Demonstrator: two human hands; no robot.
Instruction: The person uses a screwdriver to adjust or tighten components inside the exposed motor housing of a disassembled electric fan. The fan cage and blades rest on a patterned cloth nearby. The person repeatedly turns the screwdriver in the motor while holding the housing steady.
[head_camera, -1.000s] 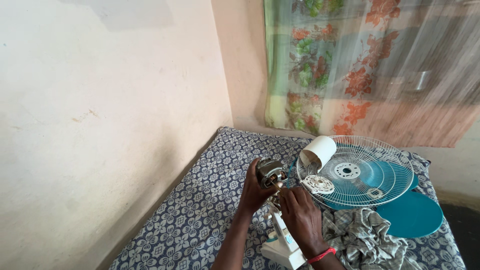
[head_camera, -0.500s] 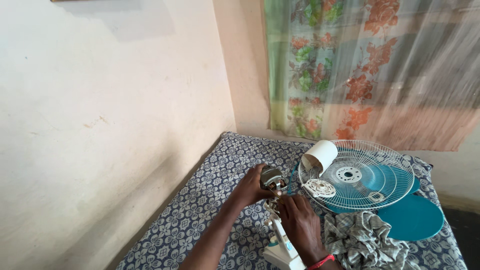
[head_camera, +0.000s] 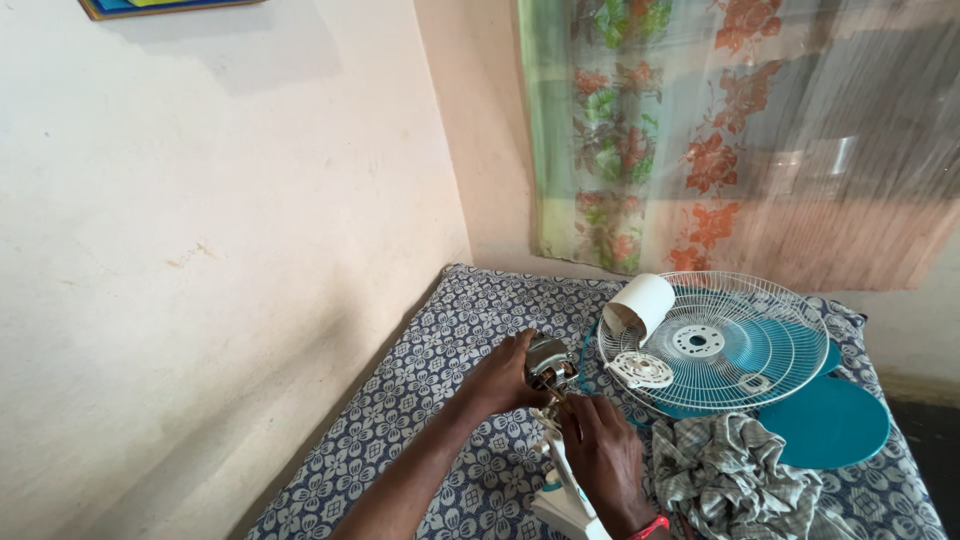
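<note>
Now the left hand (head_camera: 505, 378) cups the bare fan motor (head_camera: 549, 362) just left of the white fan grille (head_camera: 725, 340), while the right hand (head_camera: 603, 455) pinches its neck below.

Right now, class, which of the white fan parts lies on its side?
The white cylindrical motor cover, tipped over on the wire fan guard; the small white disc lies flat.

A white wire fan grille (head_camera: 735, 335) over teal blades (head_camera: 825, 420), on a blue-and-white floral cloth (head_camera: 440, 350), beside a grey checked rag (head_camera: 725, 470).
</note>
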